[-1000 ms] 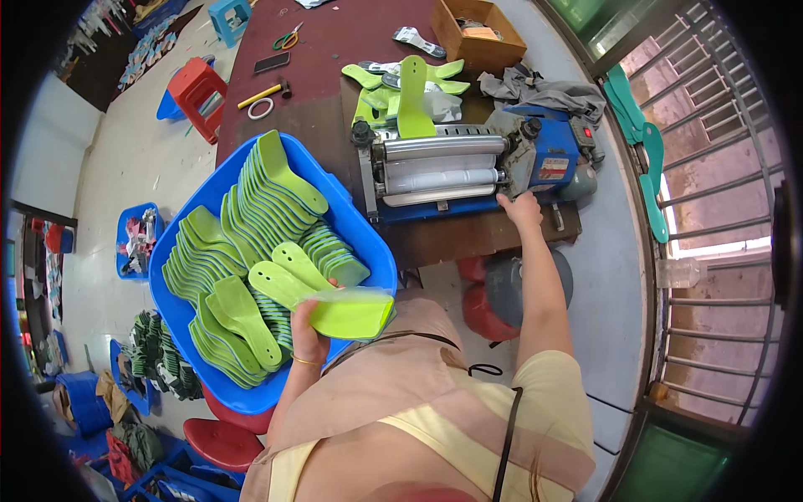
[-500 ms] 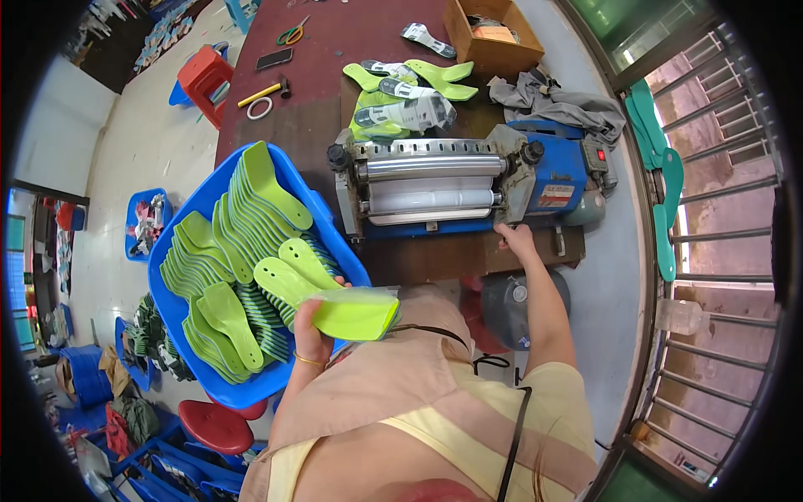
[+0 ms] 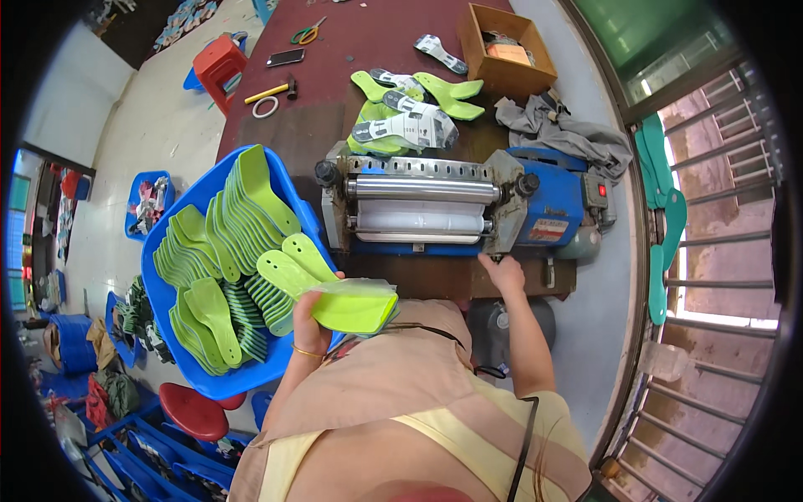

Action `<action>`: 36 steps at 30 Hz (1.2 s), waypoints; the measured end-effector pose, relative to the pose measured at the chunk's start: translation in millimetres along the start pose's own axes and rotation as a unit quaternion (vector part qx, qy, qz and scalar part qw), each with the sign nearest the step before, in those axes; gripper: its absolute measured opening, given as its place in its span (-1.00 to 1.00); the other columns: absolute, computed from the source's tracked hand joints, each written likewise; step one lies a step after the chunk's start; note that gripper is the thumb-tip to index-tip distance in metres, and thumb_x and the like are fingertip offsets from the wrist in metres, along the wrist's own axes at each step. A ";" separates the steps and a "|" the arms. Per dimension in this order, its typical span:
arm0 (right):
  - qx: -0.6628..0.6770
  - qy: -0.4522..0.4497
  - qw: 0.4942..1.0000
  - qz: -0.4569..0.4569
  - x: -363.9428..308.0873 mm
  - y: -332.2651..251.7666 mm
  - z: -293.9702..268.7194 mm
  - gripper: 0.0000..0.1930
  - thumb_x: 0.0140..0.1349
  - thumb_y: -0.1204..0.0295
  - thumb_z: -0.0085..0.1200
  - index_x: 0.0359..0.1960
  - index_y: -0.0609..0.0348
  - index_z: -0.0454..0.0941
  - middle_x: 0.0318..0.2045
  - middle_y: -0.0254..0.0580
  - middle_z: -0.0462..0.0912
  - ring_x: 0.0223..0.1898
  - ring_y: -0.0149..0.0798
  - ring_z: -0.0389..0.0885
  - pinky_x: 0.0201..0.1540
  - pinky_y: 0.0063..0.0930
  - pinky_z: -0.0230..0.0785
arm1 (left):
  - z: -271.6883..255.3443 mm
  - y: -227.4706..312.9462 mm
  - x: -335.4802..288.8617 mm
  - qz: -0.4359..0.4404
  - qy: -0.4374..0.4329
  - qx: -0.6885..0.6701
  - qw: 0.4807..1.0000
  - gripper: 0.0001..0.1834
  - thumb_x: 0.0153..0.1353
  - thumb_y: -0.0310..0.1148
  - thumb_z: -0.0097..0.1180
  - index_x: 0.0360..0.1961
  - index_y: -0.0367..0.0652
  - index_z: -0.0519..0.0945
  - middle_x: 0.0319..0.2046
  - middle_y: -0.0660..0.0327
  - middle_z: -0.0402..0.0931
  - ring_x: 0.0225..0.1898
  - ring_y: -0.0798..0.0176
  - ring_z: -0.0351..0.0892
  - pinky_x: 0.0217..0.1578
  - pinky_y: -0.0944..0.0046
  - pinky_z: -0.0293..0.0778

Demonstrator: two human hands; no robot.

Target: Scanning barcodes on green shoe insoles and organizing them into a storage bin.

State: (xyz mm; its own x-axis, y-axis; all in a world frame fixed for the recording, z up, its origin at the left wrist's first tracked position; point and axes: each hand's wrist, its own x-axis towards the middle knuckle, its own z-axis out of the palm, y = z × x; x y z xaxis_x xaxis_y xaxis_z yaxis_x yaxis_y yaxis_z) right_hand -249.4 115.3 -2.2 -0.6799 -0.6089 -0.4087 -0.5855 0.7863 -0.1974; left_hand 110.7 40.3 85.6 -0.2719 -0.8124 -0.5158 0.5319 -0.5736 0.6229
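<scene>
My left hand (image 3: 310, 325) is closed round a small stack of lime-green insoles (image 3: 355, 311), held in front of my apron. Thin clear film shows along the stack's upper edge. Beside it, a blue tub (image 3: 311, 219) holds rows of green insoles (image 3: 261, 194) with dark-edged layers. My right hand (image 3: 505, 274) reaches to the front right corner of a roller machine (image 3: 422, 191), its fingers curled on a small dark part there that I cannot make out. Behind the rollers lies a pile of green insoles (image 3: 452, 96) with white-and-grey printed insole pieces (image 3: 406, 130) on top.
A hammer (image 3: 272, 92), a tape ring (image 3: 265, 106), a phone (image 3: 286, 58) and scissors (image 3: 308, 32) lie at the table's far left. A wooden box (image 3: 506, 54) and grey cloth (image 3: 560, 130) are at the far right. A red stool (image 3: 194, 410) stands lower left; barred windows line the right.
A white-and-grey piece blurred behind the rollers now lies sharp on the pile. The machine sits slightly lower and left in view. Both hands keep their holds.
</scene>
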 end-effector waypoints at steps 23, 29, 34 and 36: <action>-0.284 0.241 0.812 -0.449 274.5 -390.7 -32.1 -0.12 -0.12 0.18 0.29 0.29 -0.52 0.08 0.35 -0.16 -0.04 0.33 0.11 -0.03 0.11 0.32 0.08 | -20.3 -5.7 -55.4 0.203 0.266 -0.155 0.930 -0.41 0.11 -0.22 -0.10 0.11 -0.40 0.29 -0.04 -0.08 0.46 0.04 -0.05 0.44 0.11 0.03 0.31; -0.269 0.144 0.861 -0.408 203.9 -435.8 -132.2 0.01 -0.13 0.06 0.33 0.35 -0.40 -0.08 0.39 -0.09 -0.20 0.39 0.13 -0.28 0.15 0.49 -0.16 | -4.3 26.5 -25.7 0.217 0.199 -0.162 0.942 -0.34 0.26 0.06 -0.18 0.12 -0.34 0.30 -0.02 -0.01 0.45 0.05 0.06 0.43 0.15 0.11 0.26; 0.217 -0.023 0.727 -0.651 77.9 -381.8 -134.5 -0.49 0.09 0.39 0.19 0.10 0.19 0.38 0.07 -0.04 0.44 0.12 -0.14 0.38 0.17 -0.39 0.19 | -1.3 47.6 0.4 0.261 0.086 -0.129 0.953 0.02 0.06 0.51 -0.50 0.14 -0.24 0.31 -0.06 0.01 0.45 0.02 0.07 0.42 0.12 0.07 0.29; 0.106 -0.221 0.763 -0.598 -18.1 -331.2 -136.6 -0.37 0.02 0.42 0.24 0.18 0.13 0.30 0.13 -0.11 0.39 0.19 -0.18 0.30 0.21 -0.29 0.16 | -7.6 46.1 5.0 0.230 0.035 -0.136 0.963 -0.03 0.11 0.46 -0.55 0.15 -0.22 0.31 -0.03 0.04 0.44 0.04 0.10 0.42 0.13 0.10 0.28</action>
State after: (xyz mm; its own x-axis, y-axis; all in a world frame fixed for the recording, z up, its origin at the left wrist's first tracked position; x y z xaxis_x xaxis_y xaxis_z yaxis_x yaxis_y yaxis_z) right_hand -103.5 -148.4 192.2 0.5271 -0.8465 -0.0748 -0.5543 -0.2757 -0.7853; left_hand 140.0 10.6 107.2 0.0924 -0.9592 -0.2671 0.7760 -0.0987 0.6229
